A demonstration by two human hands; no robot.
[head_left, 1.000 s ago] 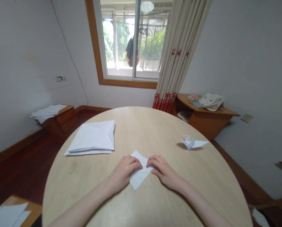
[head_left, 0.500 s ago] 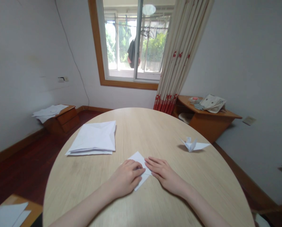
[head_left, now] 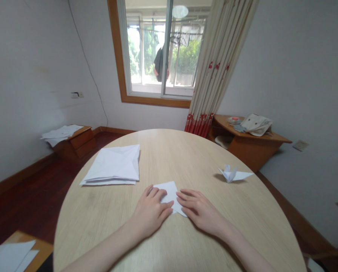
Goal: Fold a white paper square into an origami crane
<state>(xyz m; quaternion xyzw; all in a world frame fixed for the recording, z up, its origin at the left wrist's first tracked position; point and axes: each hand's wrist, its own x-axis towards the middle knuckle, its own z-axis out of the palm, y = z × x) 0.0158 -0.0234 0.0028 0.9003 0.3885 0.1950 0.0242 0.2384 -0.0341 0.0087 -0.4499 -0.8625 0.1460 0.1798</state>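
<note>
A small folded sheet of white paper lies on the table in front of me, one corner pointing away. My left hand rests over its left side with the fingers spread and bent, the thumb stretched across the paper. That side is partly hidden under the hand. At the right edge, my right hand lies with its fingers extended, fingertips touching the paper. Farther right stands a folded paper crane, apart from both hands. A stack of white paper sits at the left, beyond my left hand.
The round wooden table fills the middle. A drawer cabinet with papers stands left, and a corner desk with a cloth bag right. More sheets lie at lower left. A curtain hangs by the window.
The folded paper has turned on the table between my hands; its near corner has swung to the right. My left fingers have spread a little. Crane and stack stay put.
</note>
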